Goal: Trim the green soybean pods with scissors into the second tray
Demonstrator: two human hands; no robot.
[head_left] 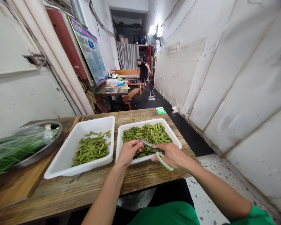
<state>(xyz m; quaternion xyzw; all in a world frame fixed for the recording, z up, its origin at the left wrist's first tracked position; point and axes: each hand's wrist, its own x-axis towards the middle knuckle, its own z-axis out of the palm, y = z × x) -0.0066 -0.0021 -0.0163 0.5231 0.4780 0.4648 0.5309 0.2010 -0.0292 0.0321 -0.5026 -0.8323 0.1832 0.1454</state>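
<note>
My right hand is closed around scissors with pale green handles. Their metal blades point left, the tips beside the fingers of my left hand. Those left fingers are pinched together on an edamame pod, which they mostly hide. Both hands are over the near part of a white tray full of green edamame pods. To the left, a second white tray holds a smaller heap of edamame pods, gathered toward its right side.
At the left, a metal bowl with bagged long green vegetables stands on a wooden board. A QR-code card lies at the table's far edge. Beyond are benches, a cluttered table and a bending person.
</note>
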